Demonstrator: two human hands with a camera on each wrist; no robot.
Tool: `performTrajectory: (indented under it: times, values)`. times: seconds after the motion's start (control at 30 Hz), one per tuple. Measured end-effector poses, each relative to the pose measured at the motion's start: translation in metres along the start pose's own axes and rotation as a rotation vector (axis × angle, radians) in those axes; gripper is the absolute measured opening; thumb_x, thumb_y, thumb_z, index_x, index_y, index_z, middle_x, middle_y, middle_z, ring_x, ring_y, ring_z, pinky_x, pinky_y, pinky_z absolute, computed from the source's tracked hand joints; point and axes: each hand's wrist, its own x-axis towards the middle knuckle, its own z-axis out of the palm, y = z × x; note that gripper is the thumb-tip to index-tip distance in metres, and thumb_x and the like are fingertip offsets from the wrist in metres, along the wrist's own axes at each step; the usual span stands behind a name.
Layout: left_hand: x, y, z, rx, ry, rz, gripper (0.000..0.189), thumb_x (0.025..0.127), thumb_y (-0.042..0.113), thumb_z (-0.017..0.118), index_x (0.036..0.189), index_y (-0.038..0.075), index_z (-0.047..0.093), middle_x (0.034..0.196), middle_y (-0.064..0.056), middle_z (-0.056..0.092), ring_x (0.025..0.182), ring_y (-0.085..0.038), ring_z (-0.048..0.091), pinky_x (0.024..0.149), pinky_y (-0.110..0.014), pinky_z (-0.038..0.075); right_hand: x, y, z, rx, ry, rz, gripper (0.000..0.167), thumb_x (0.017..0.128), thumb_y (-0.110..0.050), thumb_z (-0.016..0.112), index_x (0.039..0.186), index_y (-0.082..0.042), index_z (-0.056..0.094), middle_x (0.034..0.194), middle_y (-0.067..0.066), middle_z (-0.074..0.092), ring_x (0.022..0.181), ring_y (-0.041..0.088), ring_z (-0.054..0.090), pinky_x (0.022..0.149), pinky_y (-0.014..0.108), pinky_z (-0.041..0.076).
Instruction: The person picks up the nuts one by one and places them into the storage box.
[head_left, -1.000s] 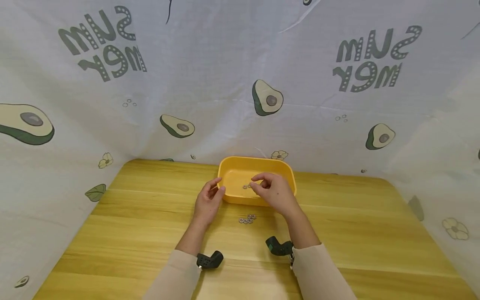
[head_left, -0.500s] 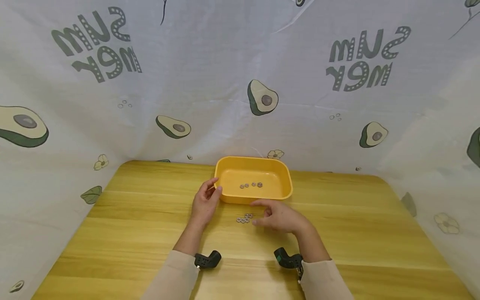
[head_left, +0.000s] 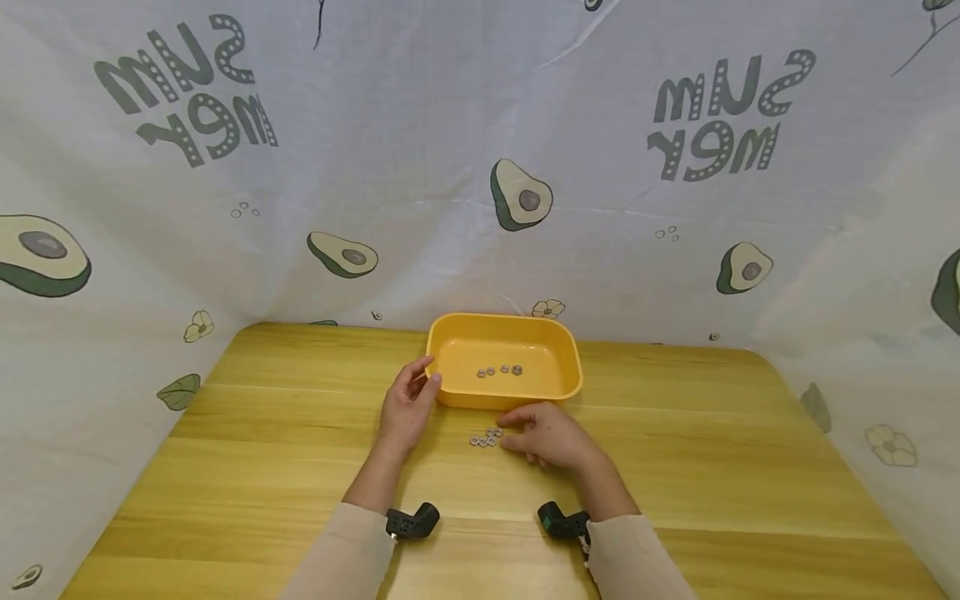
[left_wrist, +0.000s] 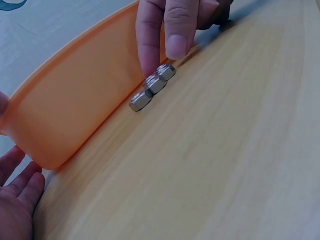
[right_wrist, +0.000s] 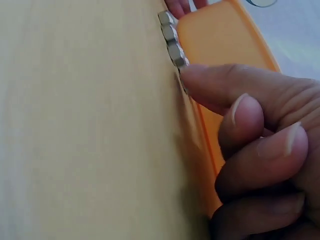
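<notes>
A yellow plastic bin (head_left: 504,400) stands near the back of the table, with several small metal nuts (head_left: 517,370) on its floor. In front of it, more hex nuts (head_left: 483,442) lie close together on the wood. My left hand (head_left: 406,412) touches the bin's left front corner, its fingers loosely bent. Beside the loose nuts is my right hand (head_left: 553,435), index finger and thumb apart on either side of the right end of the group. Its other fingers are curled in. In the left wrist view, the right fingertips (left_wrist: 176,46) hang close to the nuts (left_wrist: 155,84); contact is unclear.
The wooden table (head_left: 285,467) extends to both sides of the bin. A white curtain (head_left: 420,150) with avocado prints hangs right behind its back edge. A black wrist-worn device (head_left: 413,522) sits on each forearm.
My right hand has come out of the bin and down to the nuts on the table. The bin's floor nuts now show fully. My left hand stays at the bin's corner.
</notes>
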Motion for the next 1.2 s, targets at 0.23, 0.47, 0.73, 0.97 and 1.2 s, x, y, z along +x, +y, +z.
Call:
performTrajectory:
  times: [0.23, 0.47, 0.73, 0.97, 1.2]
  values:
    - [-0.0011, 0.0019, 0.001, -0.006, -0.002, -0.008, 0.044, 0.101, 0.026, 0.065, 0.143, 0.012, 0.058, 0.153, -0.013, 0.05, 0.14, -0.035, 0.05, 0.117, -0.051, 0.042, 0.0023, -0.0008, 0.0056, -0.011, 0.058, 0.026, 0.015, 0.092, -0.02, 0.076, 0.106, -0.015, 0.078, 0.056, -0.001, 0.052, 0.043, 0.011, 0.043, 0.041, 0.022, 0.039]
    - [-0.002, 0.0027, 0.0007, 0.003, -0.006, -0.004, 0.044, 0.102, 0.027, 0.063, 0.143, 0.013, 0.057, 0.154, -0.014, 0.049, 0.14, -0.036, 0.049, 0.117, -0.051, 0.042, 0.0048, -0.0028, 0.0092, -0.019, 0.084, 0.023, 0.008, 0.09, -0.019, 0.078, 0.097, -0.015, 0.077, 0.058, -0.002, 0.051, 0.044, 0.012, 0.045, 0.042, 0.023, 0.038]
    - [-0.0016, 0.0021, 0.0008, 0.017, -0.007, -0.001, 0.044, 0.102, 0.027, 0.064, 0.143, 0.013, 0.057, 0.154, -0.013, 0.05, 0.141, -0.036, 0.05, 0.117, -0.052, 0.043, 0.0046, -0.0021, 0.01, -0.03, 0.088, 0.024, 0.008, 0.09, -0.02, 0.079, 0.091, -0.014, 0.074, 0.057, -0.002, 0.051, 0.044, 0.012, 0.046, 0.042, 0.024, 0.038]
    - [-0.0012, 0.0013, 0.0007, 0.022, -0.004, -0.004, 0.044, 0.102, 0.028, 0.063, 0.143, 0.014, 0.057, 0.153, -0.013, 0.05, 0.14, -0.035, 0.051, 0.116, -0.051, 0.044, 0.0047, -0.0006, 0.01, 0.009, 0.106, 0.026, 0.012, 0.089, -0.022, 0.079, 0.092, -0.013, 0.072, 0.056, -0.003, 0.047, 0.044, 0.012, 0.044, 0.043, 0.023, 0.036]
    - [-0.0009, 0.0011, 0.001, 0.009, -0.007, 0.009, 0.044, 0.102, 0.025, 0.063, 0.143, 0.011, 0.057, 0.152, -0.013, 0.051, 0.139, -0.035, 0.051, 0.116, -0.051, 0.043, 0.0053, 0.0002, 0.0096, 0.087, 0.11, -0.005, 0.016, 0.088, -0.024, 0.08, 0.095, -0.012, 0.072, 0.057, -0.003, 0.044, 0.044, 0.012, 0.042, 0.042, 0.023, 0.034]
